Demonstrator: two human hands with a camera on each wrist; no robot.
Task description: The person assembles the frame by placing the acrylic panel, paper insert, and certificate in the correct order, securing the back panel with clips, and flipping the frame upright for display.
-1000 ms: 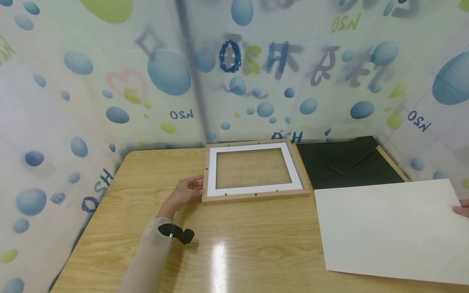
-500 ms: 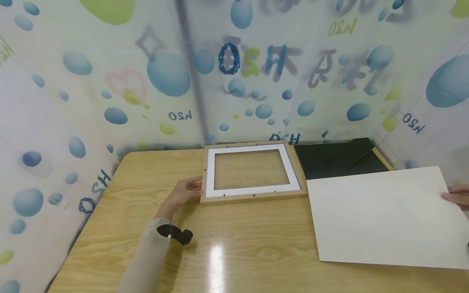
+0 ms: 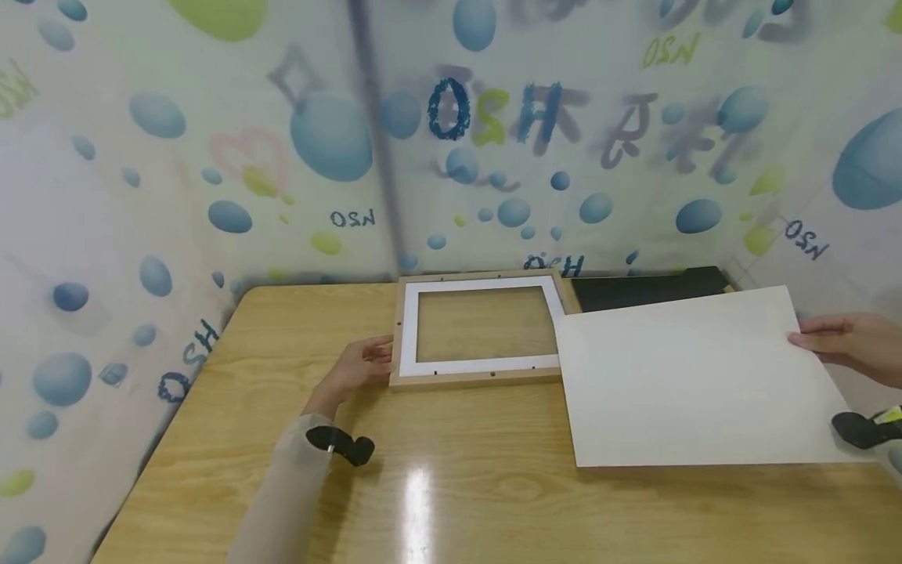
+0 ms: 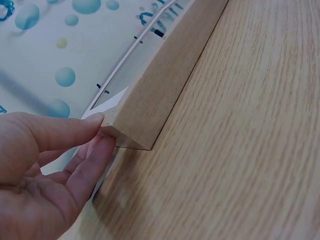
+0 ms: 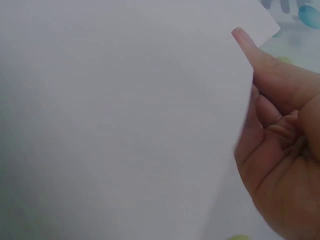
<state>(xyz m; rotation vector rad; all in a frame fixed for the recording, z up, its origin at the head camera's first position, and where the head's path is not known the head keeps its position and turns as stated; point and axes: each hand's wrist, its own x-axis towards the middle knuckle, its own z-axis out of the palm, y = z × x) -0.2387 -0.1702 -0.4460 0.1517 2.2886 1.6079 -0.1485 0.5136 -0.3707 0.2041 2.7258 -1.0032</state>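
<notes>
A light wooden picture frame (image 3: 493, 382) lies on the table with a white mat (image 3: 411, 329) inside it. At its left side, my left hand (image 3: 352, 374) grips the frame near a corner; the left wrist view shows the thumb on the top edge and fingers (image 4: 95, 165) against the side. My right hand (image 3: 856, 345) pinches the right edge of a large white sheet (image 3: 690, 384), thumb on its face. The sheet is held tilted, and its left edge covers the frame's right end from the head view. In the right wrist view the sheet (image 5: 125, 110) fills most of the picture.
A black backing board (image 3: 627, 291) lies right of the frame at the back of the table, partly hidden by the sheet. The wooden table (image 3: 479, 486) meets a wall covering (image 3: 317, 258) printed with blue drops behind and on both sides.
My right hand has come further into view, carrying the white sheet left and up until it overlaps the frame's right end. The left hand and frame stay in place.
</notes>
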